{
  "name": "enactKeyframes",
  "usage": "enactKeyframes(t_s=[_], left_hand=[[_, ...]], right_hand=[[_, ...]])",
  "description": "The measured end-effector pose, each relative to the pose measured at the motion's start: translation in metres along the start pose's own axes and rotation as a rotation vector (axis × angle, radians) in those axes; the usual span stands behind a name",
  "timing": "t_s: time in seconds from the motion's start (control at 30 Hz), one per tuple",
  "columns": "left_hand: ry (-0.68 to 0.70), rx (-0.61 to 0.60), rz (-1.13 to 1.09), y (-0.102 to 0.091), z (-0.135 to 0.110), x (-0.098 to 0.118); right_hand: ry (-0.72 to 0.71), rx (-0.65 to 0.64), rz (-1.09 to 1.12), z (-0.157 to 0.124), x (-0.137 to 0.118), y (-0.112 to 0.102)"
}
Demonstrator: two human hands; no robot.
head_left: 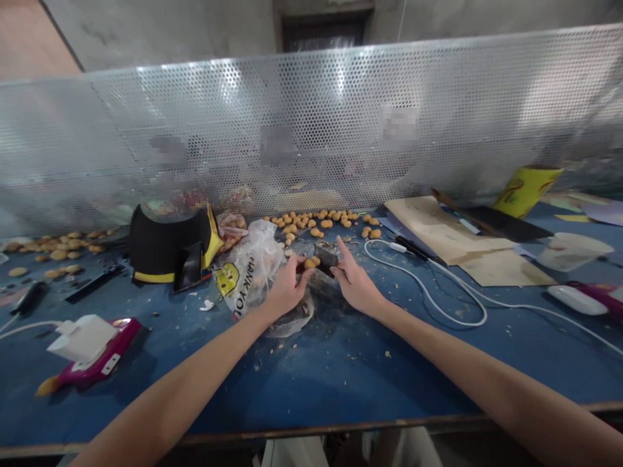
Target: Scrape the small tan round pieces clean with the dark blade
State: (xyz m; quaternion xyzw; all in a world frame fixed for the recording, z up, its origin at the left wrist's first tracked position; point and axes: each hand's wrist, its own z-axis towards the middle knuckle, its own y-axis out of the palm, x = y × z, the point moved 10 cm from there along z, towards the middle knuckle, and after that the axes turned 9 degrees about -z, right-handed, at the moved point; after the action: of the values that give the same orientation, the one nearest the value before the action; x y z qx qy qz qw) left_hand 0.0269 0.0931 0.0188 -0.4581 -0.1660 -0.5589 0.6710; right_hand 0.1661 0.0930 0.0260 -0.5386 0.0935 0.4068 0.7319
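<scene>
Both my hands meet over the middle of the blue table. Between the thumb and fingers of my left hand is a small tan lump, rounded and peanut-like. My right hand grips a dark, flat rectangular block by its right side, index finger stretched forward. The block's left edge is close to the lump; whether they touch I cannot tell. Beside my left hand lies a crumpled clear plastic bag with printed letters and a yellow figure. Similar tan lumps are spread behind my hands.
A perforated metal panel runs along the back. To the left are a black and yellow curved piece, more tan lumps and a magenta power strip with a white plug. At right, a white cable loops near brown cardboard.
</scene>
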Motion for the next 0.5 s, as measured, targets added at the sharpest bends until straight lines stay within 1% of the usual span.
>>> enactKeyframes(t_s=[0.13, 0.27, 0.4, 0.43, 0.5], left_hand=[[0.042, -0.086, 0.017, 0.01, -0.001, 0.004], [0.021, -0.027, 0.031, 0.005, -0.001, 0.005], [0.063, -0.121, 0.046, 0.014, -0.002, 0.01], [0.065, -0.11, 0.048, 0.013, -0.002, 0.01], [0.06, -0.05, 0.052, 0.007, -0.001, 0.009]], right_hand=[[-0.018, 0.018, 0.018, 0.001, 0.0, 0.0], [-0.008, 0.022, 0.014, 0.001, 0.002, 0.001], [-0.042, 0.016, 0.039, 0.0, 0.0, 0.0], [-0.053, 0.016, 0.047, 0.0, -0.001, 0.0], [-0.064, 0.025, 0.055, 0.0, -0.003, -0.001]])
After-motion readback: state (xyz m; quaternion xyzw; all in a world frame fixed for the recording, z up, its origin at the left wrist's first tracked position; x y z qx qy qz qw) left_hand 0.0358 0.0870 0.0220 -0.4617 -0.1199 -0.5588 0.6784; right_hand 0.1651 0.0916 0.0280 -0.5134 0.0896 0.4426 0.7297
